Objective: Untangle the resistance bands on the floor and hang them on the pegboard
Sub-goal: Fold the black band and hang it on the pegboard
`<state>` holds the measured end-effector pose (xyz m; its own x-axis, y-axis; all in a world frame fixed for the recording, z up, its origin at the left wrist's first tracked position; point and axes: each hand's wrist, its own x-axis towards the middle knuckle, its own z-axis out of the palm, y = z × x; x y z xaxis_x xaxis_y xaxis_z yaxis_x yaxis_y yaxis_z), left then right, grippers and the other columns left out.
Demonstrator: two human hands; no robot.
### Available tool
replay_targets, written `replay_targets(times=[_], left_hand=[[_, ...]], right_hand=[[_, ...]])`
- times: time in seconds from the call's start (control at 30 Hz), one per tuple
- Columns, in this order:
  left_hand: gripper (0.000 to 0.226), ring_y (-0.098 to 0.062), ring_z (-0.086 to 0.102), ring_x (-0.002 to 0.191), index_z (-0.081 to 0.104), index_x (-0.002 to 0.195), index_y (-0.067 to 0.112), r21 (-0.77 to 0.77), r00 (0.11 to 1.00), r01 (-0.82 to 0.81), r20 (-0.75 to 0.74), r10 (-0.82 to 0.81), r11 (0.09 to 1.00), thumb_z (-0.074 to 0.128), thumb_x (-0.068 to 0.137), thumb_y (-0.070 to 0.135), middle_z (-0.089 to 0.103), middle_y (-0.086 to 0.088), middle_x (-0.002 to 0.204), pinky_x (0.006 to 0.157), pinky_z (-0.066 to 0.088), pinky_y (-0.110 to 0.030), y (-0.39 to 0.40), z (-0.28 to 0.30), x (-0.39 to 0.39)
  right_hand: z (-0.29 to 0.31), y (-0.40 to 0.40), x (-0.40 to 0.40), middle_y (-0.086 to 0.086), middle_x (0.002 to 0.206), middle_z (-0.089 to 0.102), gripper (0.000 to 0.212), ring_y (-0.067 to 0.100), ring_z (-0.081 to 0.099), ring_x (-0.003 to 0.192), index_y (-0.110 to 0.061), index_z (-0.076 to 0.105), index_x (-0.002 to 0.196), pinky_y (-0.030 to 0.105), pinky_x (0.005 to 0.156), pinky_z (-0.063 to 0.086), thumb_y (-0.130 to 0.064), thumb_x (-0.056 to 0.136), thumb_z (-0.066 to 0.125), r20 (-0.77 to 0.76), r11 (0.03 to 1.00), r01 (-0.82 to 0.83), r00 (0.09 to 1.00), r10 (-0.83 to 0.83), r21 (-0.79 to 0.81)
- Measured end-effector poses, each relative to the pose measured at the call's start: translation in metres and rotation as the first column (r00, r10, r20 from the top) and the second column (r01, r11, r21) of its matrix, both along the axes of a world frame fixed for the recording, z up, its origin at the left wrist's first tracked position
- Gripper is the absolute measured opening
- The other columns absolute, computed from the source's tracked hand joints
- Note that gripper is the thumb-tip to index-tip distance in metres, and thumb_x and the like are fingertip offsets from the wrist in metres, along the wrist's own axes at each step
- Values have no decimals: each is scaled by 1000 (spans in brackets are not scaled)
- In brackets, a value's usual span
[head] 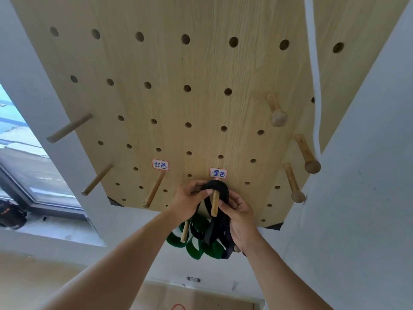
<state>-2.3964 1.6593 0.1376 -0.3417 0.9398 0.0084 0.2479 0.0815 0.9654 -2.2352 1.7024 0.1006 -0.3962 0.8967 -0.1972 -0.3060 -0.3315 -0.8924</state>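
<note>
1. Head view: your left hand (190,201) pinches the black resistance band (218,190) on the left side of its loop, fingers curled round the strap.
2. Your right hand (240,214) grips the same band on the right side, fingers curled, thumb toward the peg.
3. The black band's loop lies over the wooden peg (215,203) under the handwritten label (218,173); its loose lengths hang down between your wrists.
4. Green resistance band (194,245) hangs lower, draped round a second peg (184,231) just below your left hand, partly behind the black straps.
5. Bare peg (154,190) sits left of your hands, beneath another label (160,164).
6. Wooden pegboard (178,97) carries knobbed pegs on its right side (277,110).
7. Red loop (177,307) on the floor at the bottom edge; too cut off to tell what it is.
</note>
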Motion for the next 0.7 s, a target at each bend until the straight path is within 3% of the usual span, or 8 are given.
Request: replay_targets(times=[0.1,0.23,0.43,0.7], left_hand=[[16,-3,70,92,72,105,25,11,1000,3,-9,-3,1000,75,90,19,76,5,101,82,51,-16,3,-1,-5],[17,-18,71,97,74,106,21,28,999,-47,2,47,999,76,89,22,76,2,100,90,56,-29,9,3,-9],[14,-12,72,94,73,102,26,4,998,-61,-28,61,998,76,89,23,77,6,97,95,57,-37,13,-6,-6],[21,-11,73,92,74,105,22,-12,994,-109,-32,108,994,78,86,31,78,5,96,89,59,-35,9,-6,-8]], right_hand=[[1,4,2,5,114,79,40,25,73,114,-15,73,120,40,97,57,-11,81,81,92,997,-4,996,-3,79],[10,14,2,4,114,79,37,20,73,111,-12,72,123,42,106,53,-6,87,77,92,995,25,995,-34,92],[11,19,0,4,110,80,39,25,74,111,-14,74,116,52,107,52,-10,79,85,133,999,-6,991,0,40],[10,20,6,3,113,79,53,23,73,111,-16,73,119,49,106,54,-18,69,90,120,999,-1,993,-3,32]])
